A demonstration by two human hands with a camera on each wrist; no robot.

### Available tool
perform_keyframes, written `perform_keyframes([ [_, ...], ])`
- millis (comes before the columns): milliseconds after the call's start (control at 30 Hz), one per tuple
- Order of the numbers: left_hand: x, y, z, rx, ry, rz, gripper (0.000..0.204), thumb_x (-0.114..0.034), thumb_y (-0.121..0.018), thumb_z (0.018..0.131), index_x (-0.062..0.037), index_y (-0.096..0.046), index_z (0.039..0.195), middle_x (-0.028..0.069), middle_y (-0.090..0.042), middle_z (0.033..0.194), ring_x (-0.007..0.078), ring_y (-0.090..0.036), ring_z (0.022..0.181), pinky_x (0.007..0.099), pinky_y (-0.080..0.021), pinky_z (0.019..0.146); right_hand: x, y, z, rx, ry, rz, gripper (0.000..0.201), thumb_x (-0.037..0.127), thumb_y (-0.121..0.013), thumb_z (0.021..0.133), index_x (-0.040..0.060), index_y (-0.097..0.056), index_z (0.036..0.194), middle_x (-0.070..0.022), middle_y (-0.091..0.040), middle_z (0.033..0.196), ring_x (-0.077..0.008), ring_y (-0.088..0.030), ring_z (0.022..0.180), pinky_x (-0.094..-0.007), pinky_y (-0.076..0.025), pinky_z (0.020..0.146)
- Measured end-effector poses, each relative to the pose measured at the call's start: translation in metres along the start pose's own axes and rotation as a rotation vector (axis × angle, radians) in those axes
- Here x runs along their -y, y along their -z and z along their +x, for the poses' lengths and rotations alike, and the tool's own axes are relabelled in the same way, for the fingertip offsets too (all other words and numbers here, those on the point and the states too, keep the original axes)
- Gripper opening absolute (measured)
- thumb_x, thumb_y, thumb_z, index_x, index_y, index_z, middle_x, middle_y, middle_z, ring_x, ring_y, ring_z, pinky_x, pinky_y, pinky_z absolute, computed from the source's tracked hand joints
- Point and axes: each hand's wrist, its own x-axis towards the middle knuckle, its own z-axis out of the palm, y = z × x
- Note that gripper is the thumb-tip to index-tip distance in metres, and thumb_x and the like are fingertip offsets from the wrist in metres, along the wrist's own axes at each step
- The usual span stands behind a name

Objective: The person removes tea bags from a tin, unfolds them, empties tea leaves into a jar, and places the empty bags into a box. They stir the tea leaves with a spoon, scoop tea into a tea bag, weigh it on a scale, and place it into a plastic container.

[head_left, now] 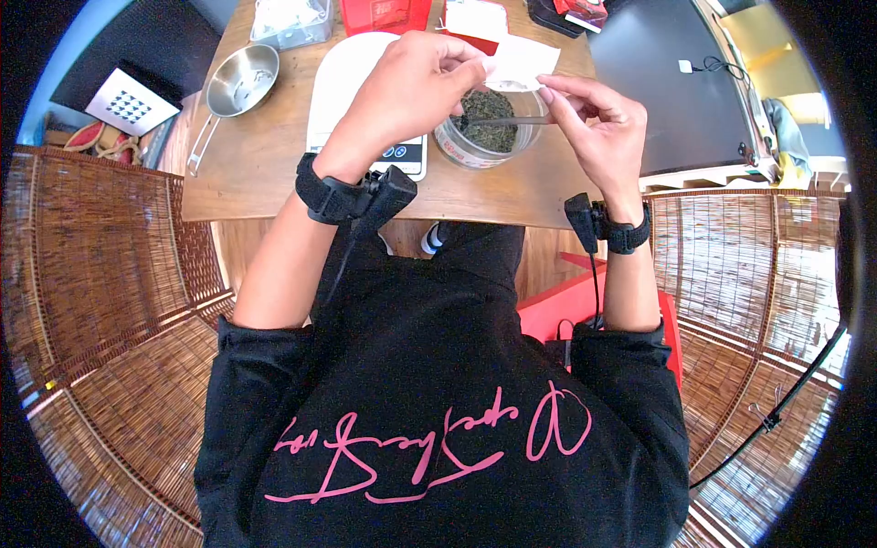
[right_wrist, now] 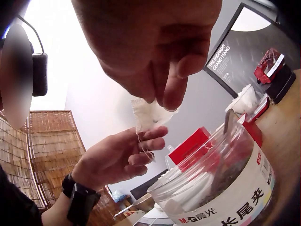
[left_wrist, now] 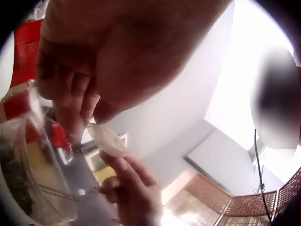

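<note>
A small white pouch point(head_left: 523, 71) is stretched between both hands above a clear round tub point(head_left: 475, 157). My left hand point(head_left: 411, 89) pinches its left side; my right hand point(head_left: 607, 123) pinches the other side between thumb and forefinger. In the left wrist view the pouch point(left_wrist: 109, 140) looks thin and slightly puffed. A thin string point(right_wrist: 141, 145) hangs from the pouch point(right_wrist: 149, 113) beside the left fingers in the right wrist view. Dark dried leaves point(head_left: 493, 135) fill part of the tub, with a spoon point(head_left: 512, 121) leaning in them.
Left of the tub lies a white scale point(head_left: 343, 78), partly behind the left arm. A metal pan point(head_left: 239, 80) with a long handle sits at the table's left. Along the back are a plastic container point(head_left: 294, 26), a red box point(head_left: 388, 13) and a red-and-white box point(head_left: 475, 23).
</note>
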Motion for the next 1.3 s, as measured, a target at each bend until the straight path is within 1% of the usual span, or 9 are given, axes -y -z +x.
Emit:
perform_keyframes([
  [200, 0.006, -0.004, 0.004, -0.04, -0.056, -0.057, 0.028, -0.024, -0.07, 0.098, 0.0004, -0.076, 0.111, -0.0004, -0.072, 0.084, 0.0055, -0.059, 0.066, 0.0235, -0.05, 0.062, -0.003, -0.002, -0.002, 0.008, 0.079, 0.045, 0.015, 0.011, -0.077, 0.091, 0.0077, -0.082, 0.104, -0.0019, -0.075, 0.077, -0.0025, -0.061, 0.065, -0.0198, -0.045, 0.056],
  [400, 0.002, -0.005, 0.002, -0.117, -0.143, 0.036, 0.026, -0.022, -0.074, 0.096, 0.001, -0.078, 0.106, 0.001, -0.074, 0.084, 0.0052, -0.063, 0.071, 0.0231, -0.051, 0.065, -0.004, -0.002, -0.002, -0.033, 0.11, -0.048, 0.014, 0.008, -0.076, 0.09, 0.0083, -0.082, 0.103, -0.0023, -0.075, 0.077, -0.0044, -0.062, 0.064, -0.0216, -0.048, 0.057],
  [633, 0.001, -0.008, 0.001, -0.082, -0.114, 0.061, 0.024, -0.021, -0.073, 0.096, 0.0006, -0.078, 0.105, 0.004, -0.077, 0.088, 0.0062, -0.067, 0.076, 0.0243, -0.053, 0.068, -0.007, -0.003, -0.001, -0.06, 0.124, -0.096, 0.012, 0.006, -0.076, 0.088, 0.008, -0.081, 0.099, -0.0041, -0.077, 0.08, -0.0077, -0.07, 0.066, -0.0233, -0.054, 0.06],
  [800, -0.001, -0.01, -0.003, -0.179, -0.21, 0.259, 0.023, -0.023, -0.075, 0.091, -0.0037, -0.08, 0.101, 0.0096, -0.077, 0.081, 0.0118, -0.071, 0.071, 0.0281, -0.054, 0.066, -0.009, -0.009, -0.002, -0.061, 0.182, -0.147, 0.012, 0.007, -0.076, 0.088, 0.01, -0.081, 0.099, -0.0057, -0.077, 0.078, -0.0095, -0.071, 0.064, -0.0241, -0.055, 0.06],
  [933, 0.0, -0.012, -0.004, -0.284, -0.179, 0.252, 0.023, -0.025, -0.076, 0.089, -0.0043, -0.081, 0.099, 0.0117, -0.076, 0.078, 0.0149, -0.071, 0.068, 0.0299, -0.053, 0.064, -0.008, -0.011, -0.003, -0.076, 0.116, -0.155, 0.012, 0.009, -0.076, 0.088, 0.0108, -0.082, 0.098, -0.006, -0.077, 0.078, -0.0098, -0.071, 0.064, -0.025, -0.056, 0.059],
  [1000, 0.005, -0.016, -0.004, -0.273, -0.34, 0.334, 0.023, -0.024, -0.075, 0.09, -0.0041, -0.08, 0.099, 0.0119, -0.076, 0.078, 0.0155, -0.069, 0.063, 0.0308, -0.052, 0.062, -0.006, -0.012, -0.003, -0.063, 0.096, -0.16, 0.012, 0.009, -0.076, 0.088, 0.0107, -0.082, 0.098, -0.006, -0.077, 0.078, -0.0096, -0.071, 0.064, -0.0252, -0.056, 0.059],
  [1067, 0.008, -0.017, -0.004, -0.301, -0.297, 0.283, 0.023, -0.024, -0.075, 0.09, -0.0043, -0.08, 0.099, 0.011, -0.075, 0.076, 0.0157, -0.068, 0.062, 0.0312, -0.052, 0.062, -0.005, -0.011, -0.003, -0.056, 0.162, -0.229, 0.011, 0.004, -0.074, 0.091, 0.0031, -0.08, 0.1, -0.0019, -0.076, 0.079, -0.0043, -0.064, 0.06, -0.0197, -0.05, 0.054],
  [1233, 0.007, -0.021, -0.007, -0.282, -0.233, 0.28, 0.021, -0.023, -0.075, 0.09, -0.0048, -0.08, 0.098, 0.0086, -0.073, 0.072, 0.0164, -0.064, 0.061, 0.0313, -0.051, 0.063, -0.007, -0.013, -0.004, -0.071, 0.039, -0.175, 0.011, 0.005, -0.074, 0.091, 0.0035, -0.08, 0.101, -0.0011, -0.076, 0.079, -0.0025, -0.06, 0.058, -0.0188, -0.048, 0.053],
  [1300, 0.004, -0.021, -0.008, -0.382, -0.201, 0.203, 0.02, -0.024, -0.077, 0.088, -0.0046, -0.078, 0.09, 0.0081, -0.071, 0.075, 0.0163, -0.066, 0.069, 0.0307, -0.051, 0.064, -0.009, -0.013, -0.004, -0.085, 0.022, -0.169, 0.011, 0.005, -0.075, 0.091, 0.0035, -0.08, 0.101, -0.0009, -0.076, 0.08, -0.0021, -0.06, 0.058, -0.0185, -0.048, 0.053],
])
